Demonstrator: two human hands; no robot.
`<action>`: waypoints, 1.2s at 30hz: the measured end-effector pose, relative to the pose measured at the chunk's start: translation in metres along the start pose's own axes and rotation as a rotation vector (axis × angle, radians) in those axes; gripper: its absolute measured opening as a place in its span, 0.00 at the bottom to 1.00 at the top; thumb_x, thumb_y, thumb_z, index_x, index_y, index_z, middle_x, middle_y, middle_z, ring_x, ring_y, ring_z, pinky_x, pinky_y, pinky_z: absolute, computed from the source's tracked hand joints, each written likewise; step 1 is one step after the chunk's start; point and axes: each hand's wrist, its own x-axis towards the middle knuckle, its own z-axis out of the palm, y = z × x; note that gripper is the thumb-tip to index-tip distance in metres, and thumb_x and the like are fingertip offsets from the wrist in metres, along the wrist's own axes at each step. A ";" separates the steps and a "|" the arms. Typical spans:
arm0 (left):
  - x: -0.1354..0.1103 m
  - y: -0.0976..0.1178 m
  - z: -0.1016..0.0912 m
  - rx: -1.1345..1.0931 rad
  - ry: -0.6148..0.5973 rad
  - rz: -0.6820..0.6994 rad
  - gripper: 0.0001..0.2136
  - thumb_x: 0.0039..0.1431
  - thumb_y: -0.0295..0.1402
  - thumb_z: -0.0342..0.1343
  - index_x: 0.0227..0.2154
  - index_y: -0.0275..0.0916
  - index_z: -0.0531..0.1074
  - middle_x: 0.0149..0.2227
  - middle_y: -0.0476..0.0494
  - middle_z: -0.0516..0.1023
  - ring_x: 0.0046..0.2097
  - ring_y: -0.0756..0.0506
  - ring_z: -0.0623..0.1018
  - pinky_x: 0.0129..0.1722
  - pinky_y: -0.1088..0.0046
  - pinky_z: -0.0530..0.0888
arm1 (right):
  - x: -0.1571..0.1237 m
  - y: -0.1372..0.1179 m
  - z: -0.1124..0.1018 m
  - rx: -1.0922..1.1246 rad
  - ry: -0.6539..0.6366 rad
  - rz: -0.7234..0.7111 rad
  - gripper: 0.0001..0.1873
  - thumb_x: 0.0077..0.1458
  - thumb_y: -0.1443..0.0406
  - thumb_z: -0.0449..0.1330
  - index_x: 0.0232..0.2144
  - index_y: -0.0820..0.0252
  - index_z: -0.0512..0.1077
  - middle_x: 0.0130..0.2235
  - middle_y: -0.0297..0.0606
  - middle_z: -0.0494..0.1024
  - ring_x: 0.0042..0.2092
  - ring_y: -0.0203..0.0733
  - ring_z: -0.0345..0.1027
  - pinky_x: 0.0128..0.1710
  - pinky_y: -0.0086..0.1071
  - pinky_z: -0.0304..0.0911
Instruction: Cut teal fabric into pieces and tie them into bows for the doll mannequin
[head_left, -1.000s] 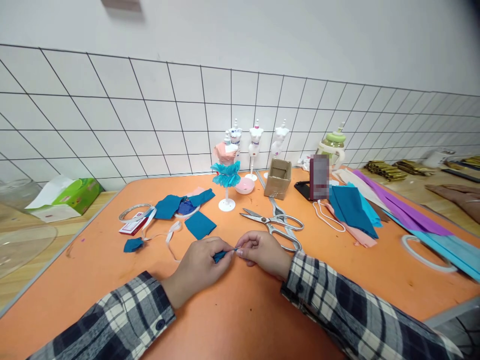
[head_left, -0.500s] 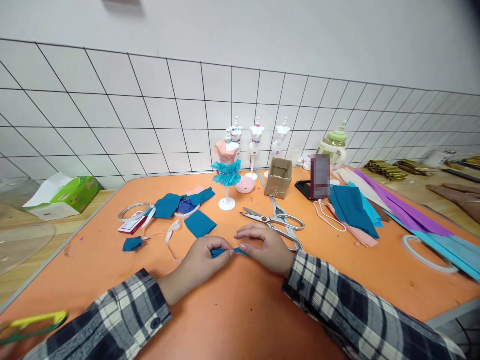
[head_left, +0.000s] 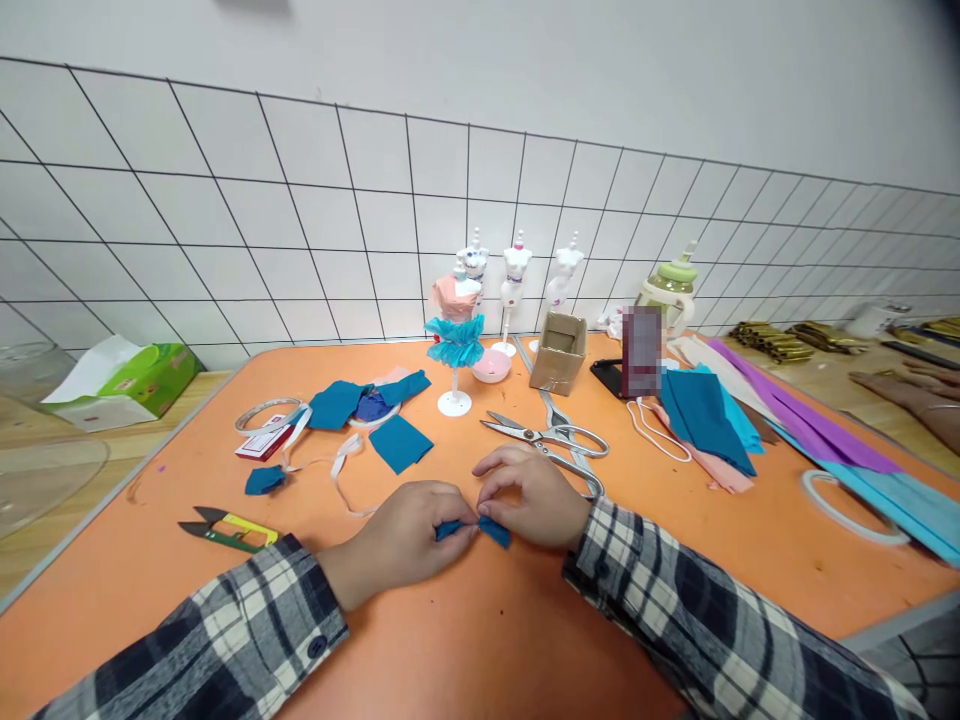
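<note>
A small piece of dark blue fabric [head_left: 494, 531] is pinched between my two hands, low over the front middle of the table. My left hand [head_left: 409, 530] holds its gathered left part between thumb and fingers. Thumb and index finger of my right hand [head_left: 534, 495] grip it close to the same spot, and a short end hangs out below. Large metal scissors [head_left: 536, 437] lie just beyond my right hand. Left of my left hand are a pale ribbon [head_left: 341, 470] and a blue fabric square [head_left: 401, 444]. Yellow-green thread snips [head_left: 232, 530] rest by my left sleeve.
A small dress form in a peach top and turquoise ruffle [head_left: 454, 340] stands at the back, with white forms behind. Nearby are a cardboard box [head_left: 559, 352], a pink bowl [head_left: 492, 366], a phone [head_left: 642, 352], fabric strips [head_left: 810, 410] and a tape roll [head_left: 851, 507]. Another person's hand [head_left: 919, 395] shows far right.
Both hands have come slightly nearer to me with the blue fabric, and more of its end shows below my right fingers. The snips now lie on the table; earlier they were at the lower left edge.
</note>
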 end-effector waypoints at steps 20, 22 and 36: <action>0.005 0.007 0.002 -1.099 0.225 -0.690 0.10 0.52 0.39 0.61 0.23 0.37 0.74 0.22 0.51 0.72 0.26 0.50 0.69 0.28 0.76 0.66 | -0.003 -0.019 -0.006 -0.576 0.424 -0.552 0.08 0.56 0.72 0.58 0.32 0.53 0.72 0.42 0.26 0.80 0.44 0.35 0.69 0.64 0.47 0.43; 0.005 0.007 0.001 -0.927 0.213 -0.653 0.11 0.53 0.40 0.60 0.23 0.37 0.75 0.21 0.50 0.73 0.26 0.50 0.70 0.30 0.75 0.66 | -0.004 -0.020 -0.008 -0.468 0.481 -0.476 0.05 0.55 0.69 0.58 0.33 0.53 0.73 0.43 0.31 0.79 0.46 0.39 0.69 0.62 0.48 0.46; 0.010 0.005 0.003 -0.248 0.378 -0.527 0.11 0.55 0.40 0.56 0.28 0.40 0.80 0.29 0.46 0.83 0.32 0.44 0.79 0.34 0.71 0.73 | 0.000 -0.026 0.024 0.789 0.104 0.644 0.17 0.47 0.53 0.63 0.32 0.60 0.74 0.24 0.29 0.67 0.23 0.31 0.59 0.23 0.29 0.63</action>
